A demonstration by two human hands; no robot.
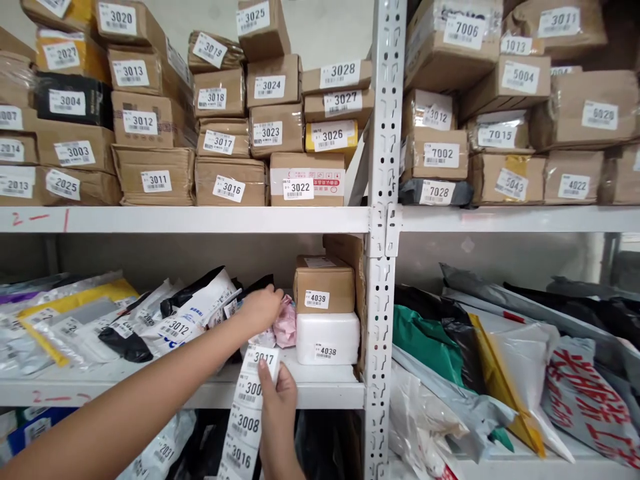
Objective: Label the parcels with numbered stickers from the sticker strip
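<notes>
My left hand (261,310) reaches in from the lower left to the parcels on the middle shelf. Its fingers are curled down beside a pink wrapped parcel (285,325), and what they grip is hidden. In my right hand (277,400) is a strip of white number labels (243,427), pinched by thumb and fingers near its top label, 3017. Lower labels read 3008 and 3016. Just right of the pink parcel, a brown box (325,283) marked 4039 rests on a white parcel (329,337) marked 4038. A white bag (183,323) labelled 3012 lies to the left.
Numbered cardboard boxes (153,177) stand stacked on the upper shelf (200,219). A perforated metal post (383,287) divides the two shelf bays. To its right lie several mailing bags (520,373), some overhanging the shelf edge. More bags (163,447) lie below the middle shelf.
</notes>
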